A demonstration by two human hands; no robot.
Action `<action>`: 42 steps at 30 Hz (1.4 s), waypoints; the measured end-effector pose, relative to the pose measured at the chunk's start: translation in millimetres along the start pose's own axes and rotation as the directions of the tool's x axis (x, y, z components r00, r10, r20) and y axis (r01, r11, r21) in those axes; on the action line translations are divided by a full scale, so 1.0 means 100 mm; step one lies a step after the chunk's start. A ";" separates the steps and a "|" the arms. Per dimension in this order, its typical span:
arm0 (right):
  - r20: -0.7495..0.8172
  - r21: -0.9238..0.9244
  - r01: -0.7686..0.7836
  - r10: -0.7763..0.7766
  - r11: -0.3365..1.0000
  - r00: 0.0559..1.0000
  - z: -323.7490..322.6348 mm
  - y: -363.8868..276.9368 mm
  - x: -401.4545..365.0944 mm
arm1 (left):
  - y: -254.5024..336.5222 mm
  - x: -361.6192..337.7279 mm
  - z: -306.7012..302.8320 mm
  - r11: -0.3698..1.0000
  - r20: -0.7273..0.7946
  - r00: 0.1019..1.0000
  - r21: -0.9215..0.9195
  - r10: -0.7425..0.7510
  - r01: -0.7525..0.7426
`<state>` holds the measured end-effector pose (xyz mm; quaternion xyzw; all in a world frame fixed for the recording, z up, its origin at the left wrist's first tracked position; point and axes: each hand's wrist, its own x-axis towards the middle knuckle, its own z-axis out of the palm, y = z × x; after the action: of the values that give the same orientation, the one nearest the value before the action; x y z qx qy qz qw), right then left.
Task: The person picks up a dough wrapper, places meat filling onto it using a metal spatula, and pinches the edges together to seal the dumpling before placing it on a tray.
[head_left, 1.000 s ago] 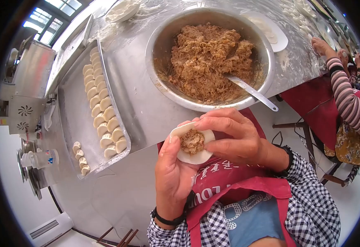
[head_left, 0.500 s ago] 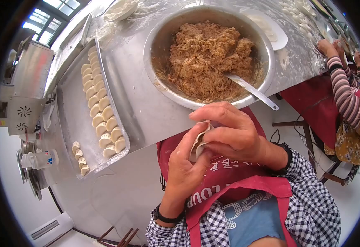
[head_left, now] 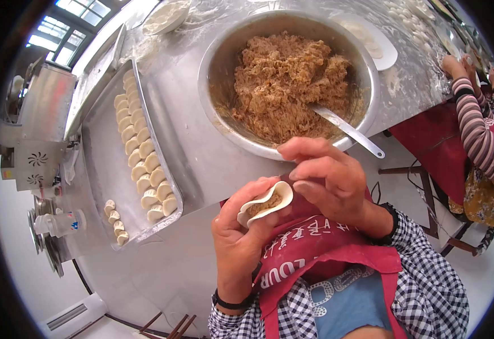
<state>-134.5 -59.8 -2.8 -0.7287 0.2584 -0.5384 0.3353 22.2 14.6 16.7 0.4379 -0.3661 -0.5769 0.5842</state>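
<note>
My left hand [head_left: 233,229] cups a dumpling [head_left: 265,204], its round wrapper folded partway and gaping so that brown filling shows inside. Thumb and fingers press the wrapper from both sides. Close by on the right, my right hand [head_left: 334,181] has its fingers curved and spread, with nothing in them; the fingertips are right at the wrapper's edge. Beyond both hands stands a large metal bowl [head_left: 210,107] of minced filling [head_left: 292,85]. A spatula-like metal utensil [head_left: 351,131] rests in it, its handle over the near rim.
To the left lies a metal tray [head_left: 108,186] with rows of folded dumplings [head_left: 145,164] and several smaller ones [head_left: 114,220]. A white plate [head_left: 385,53] sits behind the bowl. At far right, a co-worker's striped sleeve [head_left: 473,127] reaches over floury dough pieces [head_left: 408,22].
My right hand has come away from the dumpling, up and to the right, its fingers spreading. The wrapper now gapes wider and tips toward me in my left hand.
</note>
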 end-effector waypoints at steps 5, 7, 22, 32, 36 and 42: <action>0.001 -0.041 0.030 -0.030 0.999 1.000 0.01 -0.07 -0.02 | 0.00 -0.03 0.04 1.000 -0.034 0.999 -0.011 0.028 -0.028; -0.002 0.004 0.043 -0.043 0.999 0.999 0.02 -0.07 -0.01 | -0.06 -0.04 0.01 0.997 -0.019 0.997 -0.007 0.074 -0.074; -0.029 -0.101 0.195 -0.199 0.976 0.980 0.13 -0.12 0.05 | -0.07 -0.01 0.17 0.990 -0.148 0.984 -0.083 0.102 -0.115; 0.020 -0.192 0.252 -0.253 0.949 0.967 0.08 -0.15 0.09 | -0.10 -0.01 0.18 0.989 -0.145 0.979 -0.010 0.146 -0.149; 0.002 -0.131 0.188 -0.189 0.973 0.982 0.08 -0.16 0.08 | -0.11 -0.02 0.17 0.991 -0.130 0.983 -0.013 0.127 -0.130; -0.051 -0.015 0.044 -0.044 0.999 0.998 0.14 -0.16 0.09 | -0.10 -0.03 0.21 0.984 -0.129 0.989 -0.158 0.067 -0.087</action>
<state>-118.5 -53.1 11.9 -0.7224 0.2547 -0.5624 0.3114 -1.0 16.4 14.8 0.4089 -0.2978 -0.5536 0.6616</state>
